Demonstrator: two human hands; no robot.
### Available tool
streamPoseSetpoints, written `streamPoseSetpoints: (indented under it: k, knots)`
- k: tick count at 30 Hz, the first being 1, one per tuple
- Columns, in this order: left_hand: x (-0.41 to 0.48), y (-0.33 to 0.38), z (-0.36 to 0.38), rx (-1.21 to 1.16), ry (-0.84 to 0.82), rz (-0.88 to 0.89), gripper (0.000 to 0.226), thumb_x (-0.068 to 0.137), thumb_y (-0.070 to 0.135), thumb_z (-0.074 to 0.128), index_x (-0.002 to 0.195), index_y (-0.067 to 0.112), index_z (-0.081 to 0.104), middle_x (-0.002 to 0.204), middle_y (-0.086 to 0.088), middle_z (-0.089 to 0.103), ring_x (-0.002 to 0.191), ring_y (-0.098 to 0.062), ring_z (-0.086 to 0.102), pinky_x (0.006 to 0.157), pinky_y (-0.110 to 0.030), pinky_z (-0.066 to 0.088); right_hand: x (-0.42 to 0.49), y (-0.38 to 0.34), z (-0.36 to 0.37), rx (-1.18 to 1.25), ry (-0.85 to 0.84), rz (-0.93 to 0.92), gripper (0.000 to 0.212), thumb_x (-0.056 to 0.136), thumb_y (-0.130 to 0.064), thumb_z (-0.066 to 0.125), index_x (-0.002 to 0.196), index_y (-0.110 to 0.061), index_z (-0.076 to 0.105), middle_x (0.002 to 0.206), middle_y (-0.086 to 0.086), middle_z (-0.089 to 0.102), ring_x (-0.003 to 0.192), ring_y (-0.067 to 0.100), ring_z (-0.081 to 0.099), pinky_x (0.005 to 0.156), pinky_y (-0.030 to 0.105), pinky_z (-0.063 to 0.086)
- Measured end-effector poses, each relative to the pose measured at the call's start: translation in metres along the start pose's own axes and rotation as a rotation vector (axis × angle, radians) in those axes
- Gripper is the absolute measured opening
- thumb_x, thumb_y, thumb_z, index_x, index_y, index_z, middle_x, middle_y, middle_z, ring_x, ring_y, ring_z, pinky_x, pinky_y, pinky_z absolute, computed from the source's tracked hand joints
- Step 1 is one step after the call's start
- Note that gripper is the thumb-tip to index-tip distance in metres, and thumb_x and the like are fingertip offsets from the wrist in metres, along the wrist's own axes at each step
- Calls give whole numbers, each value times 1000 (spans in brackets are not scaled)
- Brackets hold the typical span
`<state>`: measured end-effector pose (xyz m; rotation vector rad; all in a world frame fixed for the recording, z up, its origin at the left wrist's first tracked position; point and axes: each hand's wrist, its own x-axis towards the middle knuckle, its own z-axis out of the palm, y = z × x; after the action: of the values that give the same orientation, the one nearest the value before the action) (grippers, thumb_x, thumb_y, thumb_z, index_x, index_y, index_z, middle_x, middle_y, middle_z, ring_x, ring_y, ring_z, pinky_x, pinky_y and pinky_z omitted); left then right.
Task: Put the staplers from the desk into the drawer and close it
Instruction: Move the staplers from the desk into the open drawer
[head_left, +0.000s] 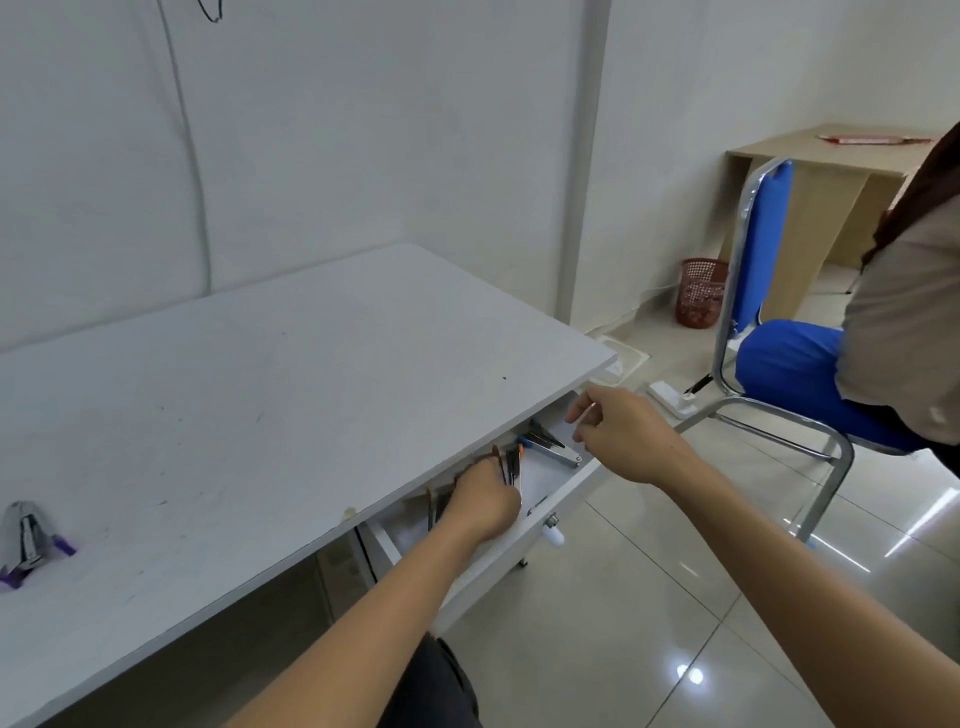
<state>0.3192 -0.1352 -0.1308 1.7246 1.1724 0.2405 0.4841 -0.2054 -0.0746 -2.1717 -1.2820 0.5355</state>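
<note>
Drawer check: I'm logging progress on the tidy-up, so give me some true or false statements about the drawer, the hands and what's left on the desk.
1. The drawer is pulled open. True.
2. The left hand is inside the drawer. True.
3. The right hand presses flat on the desk. False: it hovers over the drawer's right end.
4. No stapler remains on the desk. False: a purple stapler lies near its left edge.
5. A blue chair stands to the right. True.

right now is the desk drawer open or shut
Open. The drawer is pulled out from under the desk top, its white inside showing, with the left hand reaching into it among the staplers.
</note>
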Motion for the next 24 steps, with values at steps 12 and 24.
streamPoseSetpoints:
  k: [12, 24]
  knots:
    - [-105, -45, -127, -56, 267, 228, 27, 91, 17, 55, 109, 35, 66, 100, 20, 72, 90, 1, 67, 74, -15, 49, -11, -114, 76, 154, -161, -214, 20, 89, -14, 54, 102, -26, 64, 91, -3, 75, 77, 10, 72, 58, 25, 47]
    - [-159, -167, -266, 115, 909, -76, 41, 90, 25, 63, 128, 17, 50, 124, -3, 54, 111, -19, 57, 82, -25, 46, -45, -229, 197, 184, -392, -435, 18, 92, -20, 56, 105, -28, 66, 100, -6, 70, 89, 16, 70, 68, 23, 43]
